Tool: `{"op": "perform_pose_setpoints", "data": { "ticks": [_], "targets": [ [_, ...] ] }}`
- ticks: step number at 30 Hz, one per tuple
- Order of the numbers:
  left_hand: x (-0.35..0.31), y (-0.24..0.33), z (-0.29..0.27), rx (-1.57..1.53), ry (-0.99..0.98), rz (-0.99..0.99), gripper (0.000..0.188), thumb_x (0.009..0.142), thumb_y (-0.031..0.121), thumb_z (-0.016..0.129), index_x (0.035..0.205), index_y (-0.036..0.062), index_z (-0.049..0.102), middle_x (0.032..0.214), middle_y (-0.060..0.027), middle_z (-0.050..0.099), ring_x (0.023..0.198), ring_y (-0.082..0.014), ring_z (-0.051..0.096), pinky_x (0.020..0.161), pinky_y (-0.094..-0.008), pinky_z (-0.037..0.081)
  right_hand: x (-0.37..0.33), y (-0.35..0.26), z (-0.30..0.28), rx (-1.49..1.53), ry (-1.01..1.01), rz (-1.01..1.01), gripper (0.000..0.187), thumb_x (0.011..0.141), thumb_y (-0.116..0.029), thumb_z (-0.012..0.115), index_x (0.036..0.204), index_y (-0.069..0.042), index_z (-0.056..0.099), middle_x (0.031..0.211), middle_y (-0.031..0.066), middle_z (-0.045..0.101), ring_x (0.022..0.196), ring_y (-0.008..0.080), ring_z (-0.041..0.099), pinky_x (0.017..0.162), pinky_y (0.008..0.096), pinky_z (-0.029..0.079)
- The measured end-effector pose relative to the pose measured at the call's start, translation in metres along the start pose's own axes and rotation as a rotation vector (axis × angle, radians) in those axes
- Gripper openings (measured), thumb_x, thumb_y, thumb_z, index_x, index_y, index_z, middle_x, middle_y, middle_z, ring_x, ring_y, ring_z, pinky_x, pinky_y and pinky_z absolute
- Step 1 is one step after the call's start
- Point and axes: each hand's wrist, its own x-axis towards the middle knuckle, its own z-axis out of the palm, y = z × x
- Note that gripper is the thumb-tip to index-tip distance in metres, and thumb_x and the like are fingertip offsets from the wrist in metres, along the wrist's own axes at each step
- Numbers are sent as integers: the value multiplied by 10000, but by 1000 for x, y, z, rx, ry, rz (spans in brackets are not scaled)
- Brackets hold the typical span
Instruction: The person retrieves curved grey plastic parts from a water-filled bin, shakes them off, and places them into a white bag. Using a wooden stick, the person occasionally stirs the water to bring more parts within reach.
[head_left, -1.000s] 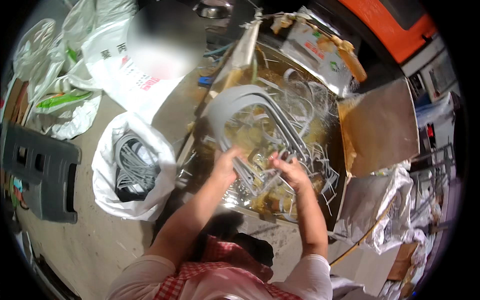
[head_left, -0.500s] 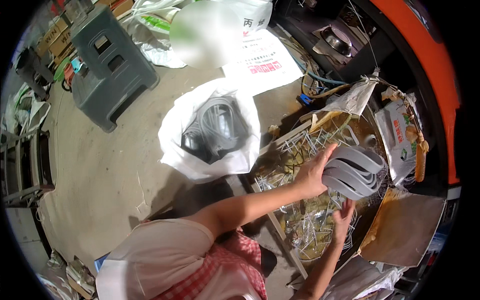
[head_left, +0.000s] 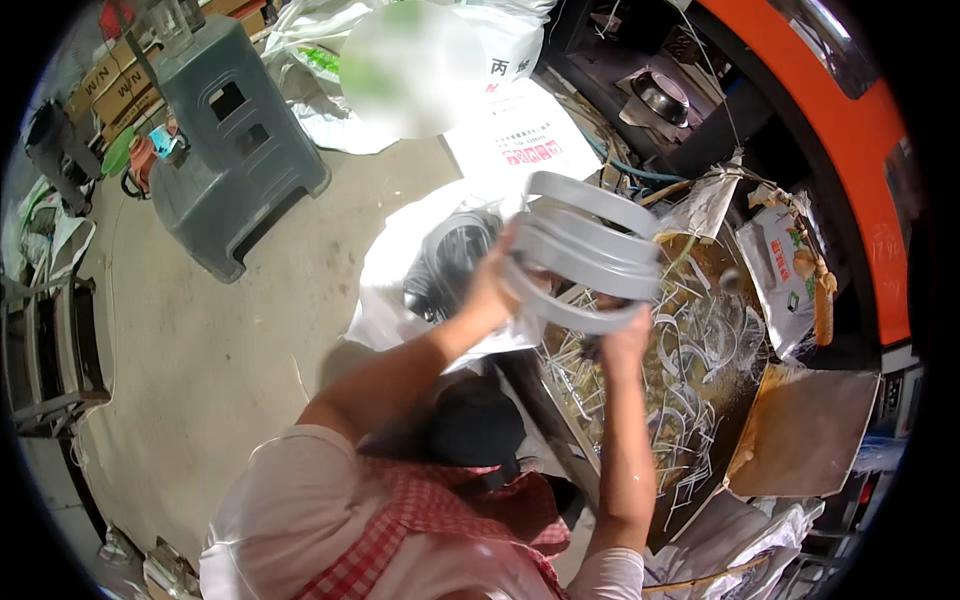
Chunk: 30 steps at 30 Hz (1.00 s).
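Note:
A bundle of several grey plastic loops (head_left: 590, 258) is held up between my two hands. My left hand (head_left: 492, 292) grips its left end, with the fingers partly hidden behind the loops. At the lower right end my right hand (head_left: 625, 342) is closed on the same bundle. The loops are slightly blurred and hang over the gap between an open white sack (head_left: 385, 285) and a water-filled trough (head_left: 725, 455). Inside the sack lie more dark grey loops (head_left: 455, 255), partly behind my left hand. Thin pale plastic strips (head_left: 690, 385) float in the trough.
A grey plastic stool (head_left: 235, 150) stands at the far left. White printed bags (head_left: 520, 135) lie at the back. An orange machine (head_left: 860, 180) borders the right side, with a metal bowl (head_left: 662, 97) in it. A cardboard sheet (head_left: 810, 430) leans by the trough's right edge.
Both hands have carried the grey loops from above the trough leftward and up, close to the sack. My right hand has come up from below and now grips the bundle's right end.

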Motion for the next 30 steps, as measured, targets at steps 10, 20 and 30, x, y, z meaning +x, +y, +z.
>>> {"op": "perform_pose_setpoints", "data": {
  "ticks": [10,20,30],
  "targets": [
    [66,46,-135,802,-95,365,386,802,32,532,1187,16,508,1011,-160,598,919,-294,579,837,-360,452,24,108,91,-312,-137,48,580,729,-206,678,1210,1,429,1147,189,513,1070,237,490,889,300,387],
    [138,-164,37,1449,-921,-60,301,836,172,460,1097,122,603,1108,-97,583,1023,-218,559,856,-366,417,35,114,82,-16,-37,166,149,798,-120,579,882,3,581,705,93,588,620,154,532,609,293,440],
    [113,-229,0,1216,-588,869,161,703,88,566,845,35,620,771,-108,591,761,-295,560,716,-393,421,9,90,-1,-114,-239,115,474,815,-231,613,1211,-33,443,1084,139,564,947,222,557,850,319,434]
  ]
}}
